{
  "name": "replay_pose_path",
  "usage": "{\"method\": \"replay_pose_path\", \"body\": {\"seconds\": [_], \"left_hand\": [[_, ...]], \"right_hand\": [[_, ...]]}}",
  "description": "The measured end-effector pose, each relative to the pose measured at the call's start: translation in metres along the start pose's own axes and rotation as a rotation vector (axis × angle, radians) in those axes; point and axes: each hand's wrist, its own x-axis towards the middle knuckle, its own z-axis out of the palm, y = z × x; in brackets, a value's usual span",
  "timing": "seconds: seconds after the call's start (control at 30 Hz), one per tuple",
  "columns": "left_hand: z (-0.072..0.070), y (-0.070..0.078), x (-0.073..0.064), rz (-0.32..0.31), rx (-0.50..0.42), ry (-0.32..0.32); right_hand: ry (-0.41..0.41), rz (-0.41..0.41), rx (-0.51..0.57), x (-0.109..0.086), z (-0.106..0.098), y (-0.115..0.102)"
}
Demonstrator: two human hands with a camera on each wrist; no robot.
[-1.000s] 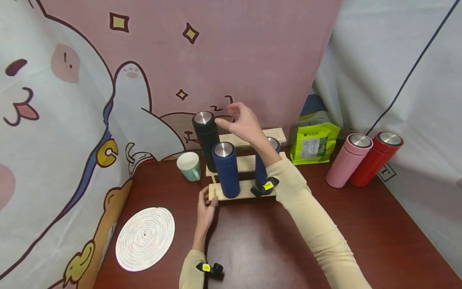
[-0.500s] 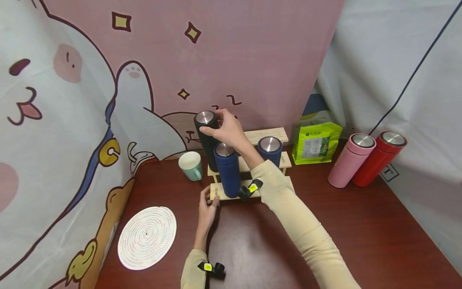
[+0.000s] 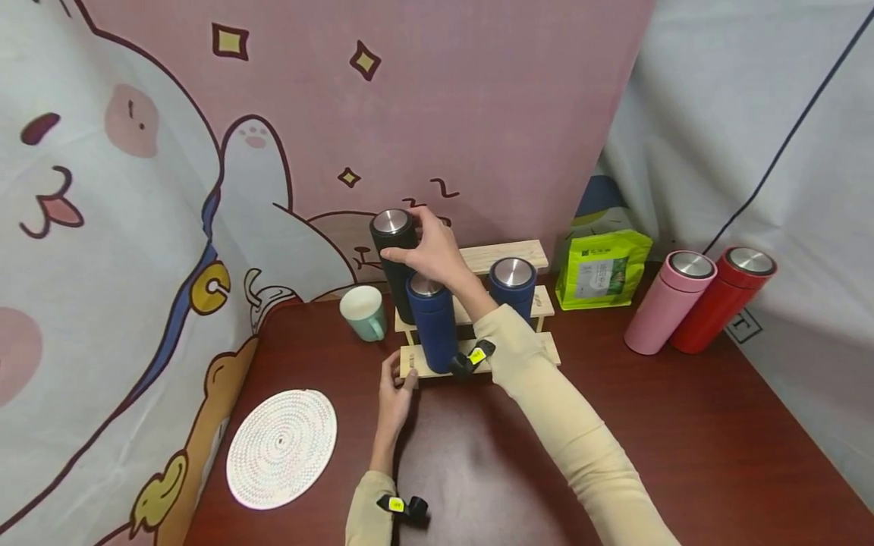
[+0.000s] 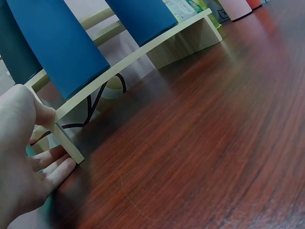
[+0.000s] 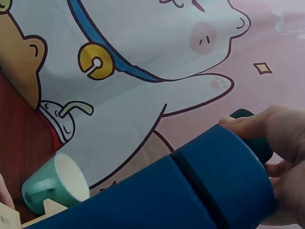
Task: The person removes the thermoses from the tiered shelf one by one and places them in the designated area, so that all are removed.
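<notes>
A black thermos flask (image 3: 394,279) stands upright on the middle step of a tiered wooden rack (image 3: 550,347), at its left end. Around the upper part of that flask my right hand (image 3: 437,246) closes, thumb in front and fingers behind. In front of it, a blue thermos flask (image 3: 437,334) stands on the lowest step and fills much of the right wrist view. Another blue thermos flask (image 3: 512,285) stands further right, partly behind my sleeve. My left hand (image 4: 24,143) pinches the left end of the rack's lowest step, thumb on top and fingers against the side leg.
A mint-green mug (image 3: 363,311) stands left of the rack. Nearer lies a round white woven mat (image 3: 281,447). To the right are a lime-green pouch (image 3: 604,273), a pink flask (image 3: 669,303) and a red flask (image 3: 725,299). A printed cloth hangs behind.
My right hand has come left and down from beside the black thermos flask and now grips its upper part. The left hand keeps its hold on the rack.
</notes>
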Motion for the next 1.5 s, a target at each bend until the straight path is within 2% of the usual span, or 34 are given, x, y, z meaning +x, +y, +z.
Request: {"method": "replay_pose_path", "body": {"seconds": [0.37, 0.67, 0.9, 1.17, 1.5], "left_hand": [[0.001, 0.002, 0.000, -0.003, -0.007, -0.003], [0.001, 0.004, 0.000, 0.000, 0.002, 0.006], [0.001, 0.012, -0.002, 0.005, -0.005, -0.008], [0.002, 0.002, -0.001, 0.003, 0.033, 0.011], [0.000, 0.002, 0.000, 0.010, 0.033, 0.012]], "right_hand": [[0.086, -0.010, 0.008, -0.002, -0.007, 0.005], [0.119, -0.021, 0.015, -0.005, -0.028, 0.002], [0.162, 0.012, 0.019, -0.009, -0.043, 0.008], [0.170, 0.045, -0.016, -0.015, -0.061, 0.017], [0.169, 0.060, -0.038, -0.026, -0.087, 0.032]]}}
